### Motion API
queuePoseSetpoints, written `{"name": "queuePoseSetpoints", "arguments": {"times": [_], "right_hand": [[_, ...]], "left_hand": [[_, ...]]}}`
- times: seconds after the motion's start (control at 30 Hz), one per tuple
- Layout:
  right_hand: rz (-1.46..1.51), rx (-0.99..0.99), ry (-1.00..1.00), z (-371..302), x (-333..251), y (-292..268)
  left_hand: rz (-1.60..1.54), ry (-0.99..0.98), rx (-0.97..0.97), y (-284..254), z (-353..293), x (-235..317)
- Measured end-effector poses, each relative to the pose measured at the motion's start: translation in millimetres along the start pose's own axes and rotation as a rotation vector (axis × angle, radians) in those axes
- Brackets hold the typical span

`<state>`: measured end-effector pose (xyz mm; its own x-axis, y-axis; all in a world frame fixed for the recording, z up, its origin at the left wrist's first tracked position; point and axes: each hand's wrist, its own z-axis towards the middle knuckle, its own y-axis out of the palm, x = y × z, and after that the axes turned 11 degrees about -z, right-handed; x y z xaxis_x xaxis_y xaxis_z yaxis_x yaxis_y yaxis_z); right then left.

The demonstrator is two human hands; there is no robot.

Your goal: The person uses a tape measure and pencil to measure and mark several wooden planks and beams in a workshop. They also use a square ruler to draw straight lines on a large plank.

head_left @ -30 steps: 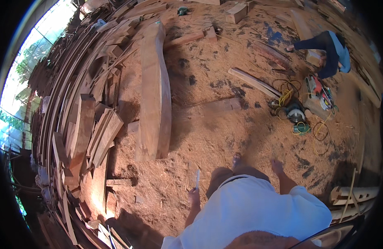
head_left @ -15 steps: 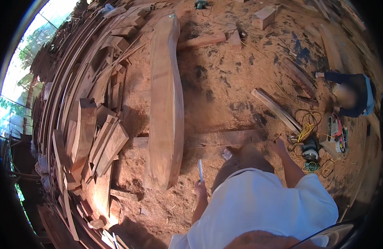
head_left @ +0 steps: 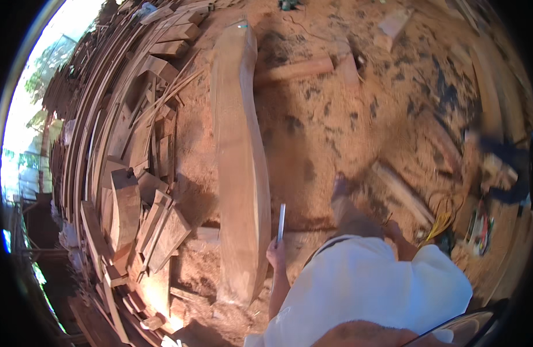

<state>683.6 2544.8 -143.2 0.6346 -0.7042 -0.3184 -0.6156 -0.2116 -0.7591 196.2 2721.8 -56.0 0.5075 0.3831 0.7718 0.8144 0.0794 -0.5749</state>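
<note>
My left hand (head_left: 276,254) is closed around a narrow, flat silver strip (head_left: 282,222), like a steel ruler, pointing away from me. Just left of it lies a long, thick, curved timber (head_left: 236,156), its near end beside my left forearm. My right hand (head_left: 392,230) hangs low by my right leg with its fingers curled. Any small thing in those fingers is too blurred to name. My bare foot (head_left: 340,184) is stretched forward over the sawdust, right of the timber.
Stacked boards and offcuts (head_left: 162,231) line the left side. To the right lie a squared timber piece (head_left: 402,192), a yellow cord (head_left: 441,224) and a red-and-black power tool (head_left: 480,228). A co-worker's dark sleeve (head_left: 503,159) is at the far right. A timber block (head_left: 392,29) lies ahead.
I have stepped forward, one leg now stretched ahead past the crosswise timber. The curved timber sits lower in view. The silver strip stays in my left hand. The co-worker's arms have shifted.
</note>
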Motion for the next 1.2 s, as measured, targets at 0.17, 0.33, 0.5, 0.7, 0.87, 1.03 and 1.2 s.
{"name": "queuePoseSetpoints", "arguments": {"times": [0.17, 0.33, 0.5, 0.7, 0.87, 1.03, 1.2], "right_hand": [[0.217, -0.004, -0.035, 215, -130, -140], [0.302, 0.252, -0.102, 387, -238, -281], [0.18, 0.13, -0.369, 469, -372, -316], [-0.17, 0.05, -0.026, 537, -342, -279], [0.224, -0.039, 0.153, 564, -312, -266], [0.213, -0.117, 0.092, 641, -407, -337], [-0.072, 0.021, -0.122, 852, -508, -412]], "left_hand": [[0.033, -0.182, -0.001, 52, 58, 53], [0.036, -0.163, -0.01, 125, 156, 128], [-0.054, -0.256, 0.121, 162, 255, 145], [-0.11, -0.207, 0.075, 221, 389, 262], [-0.083, -0.125, 0.027, 228, 530, 329], [-0.034, -0.257, 0.011, 246, 656, 373], [-0.053, -0.227, 0.166, 313, 733, 447]]}}
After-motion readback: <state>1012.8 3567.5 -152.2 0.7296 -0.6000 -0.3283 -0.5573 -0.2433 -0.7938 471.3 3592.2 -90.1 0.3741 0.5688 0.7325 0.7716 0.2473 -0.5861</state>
